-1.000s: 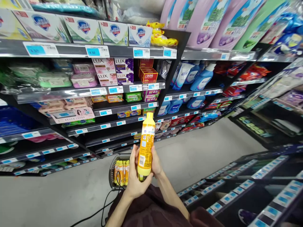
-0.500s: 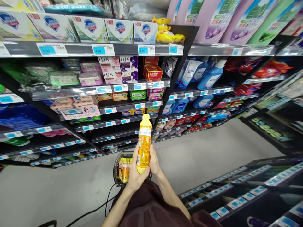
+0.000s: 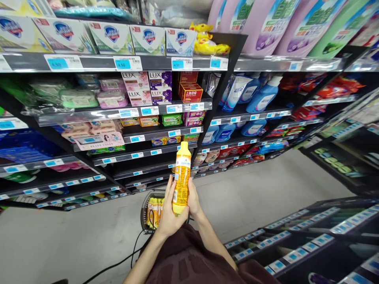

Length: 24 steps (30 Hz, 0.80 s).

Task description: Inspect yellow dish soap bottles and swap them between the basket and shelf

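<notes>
A yellow plastic bottle [image 3: 181,181] with a printed orange label stands nearly upright between my hands, its cap pointing away from me. My left hand [image 3: 171,215] grips its lower left side, with the fingers along the edge and the thumb across the base. On the right side, my right hand [image 3: 193,199] is closed against the bottle's lower half. Beneath them on the floor is a dark shopping basket [image 3: 144,215] holding several similar yellow bottles [image 3: 154,209], partly hidden by my left arm.
Ahead, a dark shelf unit [image 3: 133,138] carries boxed soaps [image 3: 113,38], blue bottles [image 3: 263,98] and large purple jugs [image 3: 269,29]. Another shelf [image 3: 304,244] runs close on my right. A black cable [image 3: 111,265] trails across the grey floor [image 3: 74,240] at the left.
The bottle has turned slightly in my hands and leans a little more to the right. Both hands keep their hold, and the basket stays in place.
</notes>
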Motion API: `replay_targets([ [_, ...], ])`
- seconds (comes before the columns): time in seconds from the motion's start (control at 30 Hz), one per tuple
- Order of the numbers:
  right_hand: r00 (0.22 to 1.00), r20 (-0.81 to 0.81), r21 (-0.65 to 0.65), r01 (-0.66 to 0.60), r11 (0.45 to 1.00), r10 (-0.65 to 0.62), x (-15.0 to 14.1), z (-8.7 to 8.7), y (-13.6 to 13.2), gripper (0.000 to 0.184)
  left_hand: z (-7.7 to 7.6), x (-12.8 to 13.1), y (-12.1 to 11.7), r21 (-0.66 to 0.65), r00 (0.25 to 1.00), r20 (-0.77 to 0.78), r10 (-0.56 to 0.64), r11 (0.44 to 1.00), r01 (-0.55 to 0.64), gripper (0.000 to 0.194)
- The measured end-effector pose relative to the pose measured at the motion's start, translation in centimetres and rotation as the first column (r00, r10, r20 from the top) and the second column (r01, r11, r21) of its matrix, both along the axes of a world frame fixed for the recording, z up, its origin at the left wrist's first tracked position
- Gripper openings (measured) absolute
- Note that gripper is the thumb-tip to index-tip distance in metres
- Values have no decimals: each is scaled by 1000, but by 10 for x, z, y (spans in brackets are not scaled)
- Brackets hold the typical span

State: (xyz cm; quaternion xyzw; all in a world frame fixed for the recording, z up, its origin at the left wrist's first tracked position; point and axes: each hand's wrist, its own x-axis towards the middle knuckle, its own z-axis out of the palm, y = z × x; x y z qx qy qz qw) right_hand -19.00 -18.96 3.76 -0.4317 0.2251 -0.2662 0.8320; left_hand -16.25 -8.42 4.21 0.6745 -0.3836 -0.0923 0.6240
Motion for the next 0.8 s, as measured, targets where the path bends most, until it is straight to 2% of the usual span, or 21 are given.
replay_targets([
  [0.23, 1000, -8, -17, 10, 1000, -10, -3, 1, -4, 53, -7, 1, -2, 36, 997, 67, -39, 999, 37, 93],
  [0.57, 999, -46, -113, 3, 994, -8, -5, -7, -8, 53, -12, -2, -6, 64, 999, 39, 3, 998, -5, 96],
  [0.7, 1000, -26, -121, 13, 993, -16, -4, -7, -7, 50, -12, -3, -8, 36, 999, -45, 17, 999, -15, 97],
  [0.8, 1000, -28, -145, -17, 989, 13, -3, -7, -7, 53, -14, -2, -11, 28, 977, -211, 14, 1000, -8, 101],
])
